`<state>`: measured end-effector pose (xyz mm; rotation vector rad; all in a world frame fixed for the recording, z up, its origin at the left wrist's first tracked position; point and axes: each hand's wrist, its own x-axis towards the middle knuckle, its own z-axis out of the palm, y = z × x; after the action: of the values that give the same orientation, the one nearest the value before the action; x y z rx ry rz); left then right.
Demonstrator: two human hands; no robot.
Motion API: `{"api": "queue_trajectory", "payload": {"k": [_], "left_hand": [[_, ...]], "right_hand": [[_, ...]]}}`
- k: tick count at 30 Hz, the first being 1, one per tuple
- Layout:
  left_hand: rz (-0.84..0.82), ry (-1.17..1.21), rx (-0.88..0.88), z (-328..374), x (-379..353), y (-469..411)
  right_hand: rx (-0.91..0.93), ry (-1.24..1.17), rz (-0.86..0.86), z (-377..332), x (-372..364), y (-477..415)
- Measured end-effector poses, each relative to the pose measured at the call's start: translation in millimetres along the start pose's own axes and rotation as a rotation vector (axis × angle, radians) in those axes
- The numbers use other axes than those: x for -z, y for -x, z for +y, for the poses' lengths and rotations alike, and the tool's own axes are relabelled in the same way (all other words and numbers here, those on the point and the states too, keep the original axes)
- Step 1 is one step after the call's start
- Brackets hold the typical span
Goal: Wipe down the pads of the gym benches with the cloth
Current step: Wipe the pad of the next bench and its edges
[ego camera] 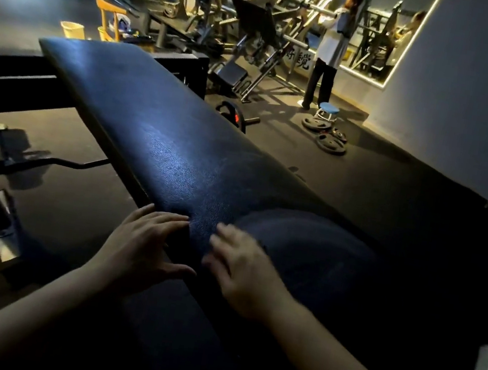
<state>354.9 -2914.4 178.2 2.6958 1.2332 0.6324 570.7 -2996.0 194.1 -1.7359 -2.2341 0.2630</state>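
Left hand (143,245) lies flat on the black pad (163,140), grip wide. Right hand (242,271) is blurred with fingers spread, grip wide. The distant sign (299,60) bears Chinese characters.

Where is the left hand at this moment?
Head view, lower centre: left hand lies flat on the left edge of the bench pad, beside the blurred right hand.

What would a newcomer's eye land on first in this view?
The long black leather bench pad runs diagonally through the middle, glossy where light strikes it. At its near end the left hand lies flat on the pad's edge and the blurred right hand sits beside a dark rounded shape, possibly the cloth. Far right, a person in a white top stands at the lit wall mirror.
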Motion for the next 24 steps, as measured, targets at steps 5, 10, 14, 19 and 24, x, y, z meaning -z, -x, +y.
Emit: {"api": "queue_trajectory", "payload": {"k": [5, 10, 14, 19, 24], "left_hand": [[-0.034, 0.012, 0.015, 0, -4, -1], [-0.013, 0.06, -0.032, -5, -1, -3], [0.017, 0.074, -0.086, -30, 6, -14], [-0.014, 0.101, -0.126, -87, 13, -41], [-0.098, 0.101, -0.161, -115, 7, -69]], "right_hand": [[-0.094, 0.075, -0.004, 80, 36, 63], [-0.643, 0.052, 0.195, 112, 51, -40], [-0.058, 0.082, 0.052, 8, -7, -60], [0.06, 0.111, -0.04, 42, 12, -13], [-0.734, 0.072, 0.23, 116, 53, -103]]}}
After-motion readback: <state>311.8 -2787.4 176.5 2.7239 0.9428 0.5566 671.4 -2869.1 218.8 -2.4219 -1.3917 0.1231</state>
